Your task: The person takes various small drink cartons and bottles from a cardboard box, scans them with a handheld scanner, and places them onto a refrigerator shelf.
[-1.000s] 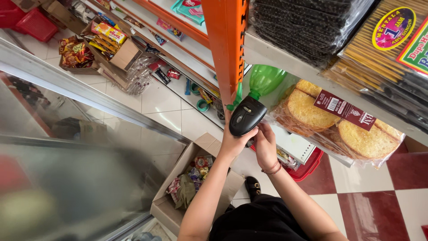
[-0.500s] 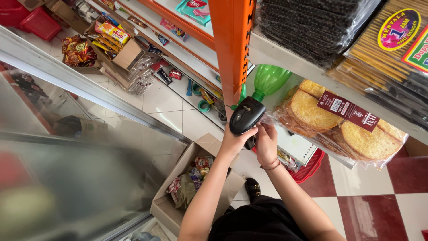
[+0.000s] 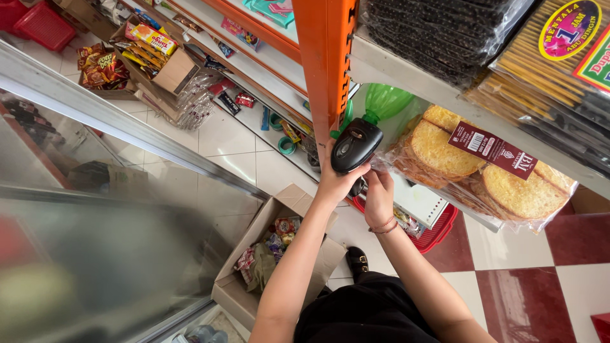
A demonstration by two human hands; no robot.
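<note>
While the left hand [image 3: 333, 184] grips a black handheld scanner [image 3: 354, 145] from below, the device is raised to the level of the shelf edge [image 3: 406, 79], just beside the orange upright post [image 3: 322, 57]. The fingers are clenched around the handle; the scanner head points up and towards the shelf. The right hand [image 3: 379, 195] sits directly beside the left, its fingers curled at the lower part of the handle; whether it grasps the handle or something small behind it cannot be told. A red string bracelet [image 3: 382, 226] circles the right wrist.

Adjacent items:
- A green plastic bottle [image 3: 383, 101] lies on the lower shelf, just behind the scanner.
- A clear bag of round toasted bread slices [image 3: 473, 162] with a dark red label lies to the right of the scanner, overhanging the shelf.
- Packs of dark and yellow sticks [image 3: 502, 44] lie on the shelf above.
- A red basket [image 3: 438, 232] stands on the floor near the right forearm.
- An open cardboard box [image 3: 254, 248] holding mixed wrapped snacks stands on the tiled floor [image 3: 229, 136] below the left forearm.
- A glass-topped cabinet [image 3: 95, 209] fills the left side of the view.
- Further boxes of snack packets [image 3: 149, 44] stand at upper left.
</note>
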